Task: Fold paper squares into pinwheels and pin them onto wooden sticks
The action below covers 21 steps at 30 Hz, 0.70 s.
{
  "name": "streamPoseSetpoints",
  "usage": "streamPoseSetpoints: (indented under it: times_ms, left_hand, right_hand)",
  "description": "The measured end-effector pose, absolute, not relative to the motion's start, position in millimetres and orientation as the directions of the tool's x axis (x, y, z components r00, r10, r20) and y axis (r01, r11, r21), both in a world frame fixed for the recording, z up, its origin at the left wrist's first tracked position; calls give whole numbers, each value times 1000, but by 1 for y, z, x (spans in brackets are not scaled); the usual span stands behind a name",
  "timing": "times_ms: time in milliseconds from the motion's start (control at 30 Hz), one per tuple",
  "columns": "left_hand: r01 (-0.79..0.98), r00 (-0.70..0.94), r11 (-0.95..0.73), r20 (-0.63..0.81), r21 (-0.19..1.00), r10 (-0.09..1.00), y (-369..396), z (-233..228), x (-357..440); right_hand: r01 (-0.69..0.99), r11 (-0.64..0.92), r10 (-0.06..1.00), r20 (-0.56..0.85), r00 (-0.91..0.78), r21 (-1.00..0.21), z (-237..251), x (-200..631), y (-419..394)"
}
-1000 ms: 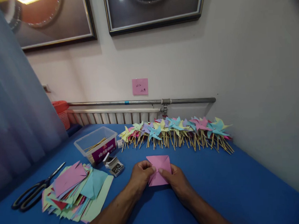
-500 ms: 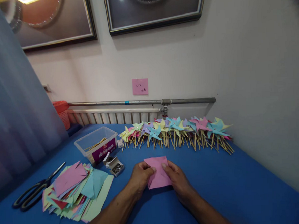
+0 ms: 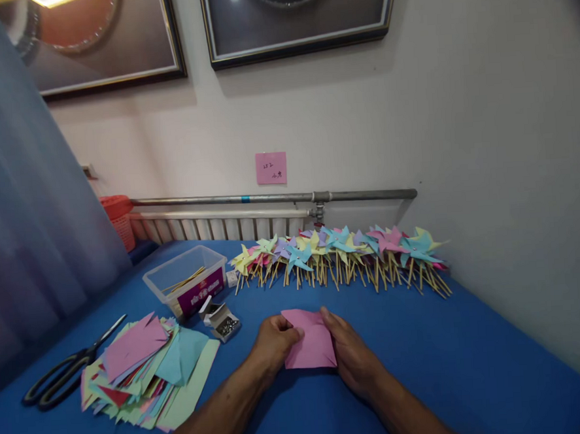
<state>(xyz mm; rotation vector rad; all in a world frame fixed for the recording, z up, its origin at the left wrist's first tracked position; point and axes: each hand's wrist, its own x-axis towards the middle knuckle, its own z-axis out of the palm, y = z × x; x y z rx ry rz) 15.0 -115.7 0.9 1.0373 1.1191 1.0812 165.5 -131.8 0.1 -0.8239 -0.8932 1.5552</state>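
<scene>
A square of pink paper [image 3: 309,340] is held up just above the blue tabletop, in front of me. My left hand [image 3: 274,339] pinches its left side, thumb on the face and fingers behind. Along the right edge lies my right hand [image 3: 347,348], its thumb at the upper right corner and its other fingers partly hidden. To the left is a loose pile of cut coloured paper [image 3: 181,358], with a pink sheet [image 3: 135,344] on top that has slits in it.
Black-handled scissors [image 3: 66,378] lie left of the pile. Behind it stand a clear plastic box [image 3: 186,282] with thin sticks and a small open box of metal pins [image 3: 226,327]. Many paper pinwheels [image 3: 338,243] on sticks line the table's back, below a pipe [image 3: 269,198].
My right thumb has moved off the paper's face to its right edge. The left hand keeps its pinch, and the paper has shifted slightly.
</scene>
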Motion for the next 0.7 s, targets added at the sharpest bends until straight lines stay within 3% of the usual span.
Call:
streamPoseSetpoints:
  times_ms: [167,433,700]
  left_hand:
    - [-93,97,155,-146,984,985,-115,-2,15]
    - [-198,173,184,-150,963,973,-115,-2,15]
    - [-166,130,168,-147,972,980,-117,2,15]
  right_hand:
    - [-431,-109,983,-32,-181,-896,-8,166,-130]
    - [-178,-27,996,-10,-94,-984,-16,166,-126]
    - [-43,19,999,21,-46,-999,-24,169,-119]
